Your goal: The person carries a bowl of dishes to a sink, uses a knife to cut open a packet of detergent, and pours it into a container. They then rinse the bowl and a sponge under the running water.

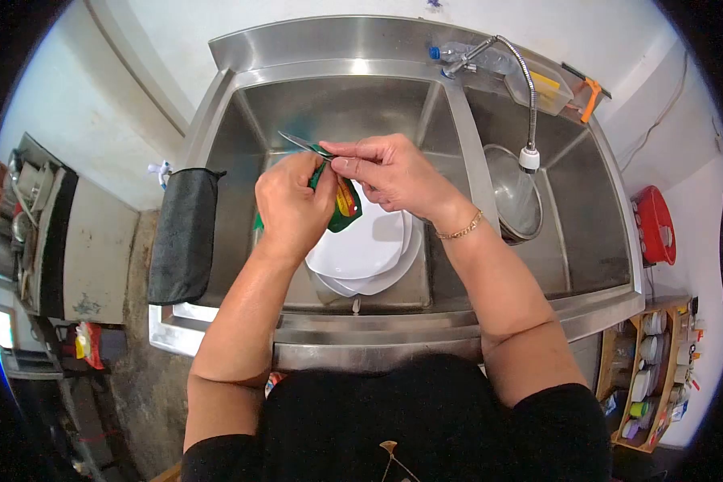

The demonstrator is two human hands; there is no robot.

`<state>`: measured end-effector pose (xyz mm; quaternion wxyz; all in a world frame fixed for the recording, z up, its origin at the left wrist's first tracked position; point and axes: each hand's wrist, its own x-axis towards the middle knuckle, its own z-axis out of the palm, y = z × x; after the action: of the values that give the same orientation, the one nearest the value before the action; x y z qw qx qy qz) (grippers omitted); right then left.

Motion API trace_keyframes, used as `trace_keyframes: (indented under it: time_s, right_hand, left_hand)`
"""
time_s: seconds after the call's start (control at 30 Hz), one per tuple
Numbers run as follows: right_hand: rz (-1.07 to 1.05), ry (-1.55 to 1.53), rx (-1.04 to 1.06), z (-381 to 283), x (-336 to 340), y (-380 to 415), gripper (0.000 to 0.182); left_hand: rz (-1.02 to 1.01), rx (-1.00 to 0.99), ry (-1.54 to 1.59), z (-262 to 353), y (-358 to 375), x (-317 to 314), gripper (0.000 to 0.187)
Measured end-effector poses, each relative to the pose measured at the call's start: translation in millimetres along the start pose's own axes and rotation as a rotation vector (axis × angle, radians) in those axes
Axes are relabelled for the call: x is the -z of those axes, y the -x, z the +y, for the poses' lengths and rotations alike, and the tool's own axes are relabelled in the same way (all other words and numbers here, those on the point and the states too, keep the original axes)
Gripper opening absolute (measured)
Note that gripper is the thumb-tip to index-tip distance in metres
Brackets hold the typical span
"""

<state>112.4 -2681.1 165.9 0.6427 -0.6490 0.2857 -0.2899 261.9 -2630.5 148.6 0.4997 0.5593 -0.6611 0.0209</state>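
Above the left sink basin, my left hand (pixel 292 199) is closed on a green packet (pixel 347 202) with yellow and red print. Part of the packet is hidden behind my fingers. My right hand (pixel 387 173) meets it at the packet's top edge, its thumb and fingers pinched together. A shiny pointed knife blade (pixel 297 141) sticks out to the upper left from this pinch; its handle is covered. Under my hands, white plates (pixel 357 255) lie stacked in the basin (pixel 297 289).
Water runs from a flexible faucet (pixel 528 159) into a metal pot (pixel 514 197) in the right basin. A dark cloth (pixel 183 237) hangs over the left rim. Behind the faucet lie a plastic bottle (pixel 490 60) and a clear tray (pixel 542 95). A red basket (pixel 655 225) is at right.
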Motion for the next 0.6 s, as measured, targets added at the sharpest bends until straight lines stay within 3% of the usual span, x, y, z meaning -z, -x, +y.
trace_keyframes:
  time_s: [0.13, 0.57, 0.6]
  right_hand:
    - [0.042, -0.047, -0.017, 11.5, 7.5, -5.8, 0.026]
    - [0.118, -0.224, -0.202, 41.0, 26.0, -19.9, 0.024]
    - [0.340, -0.013, -0.104, 63.6, 39.3, -33.0, 0.026]
  left_hand:
    - [0.045, -0.161, -0.007, -8.3, 3.2, -13.8, 0.009]
    - [-0.038, -0.220, -0.140, -17.5, 9.4, -33.7, 0.011]
    - [-0.063, -0.305, -0.081, -12.8, 13.4, -35.4, 0.013]
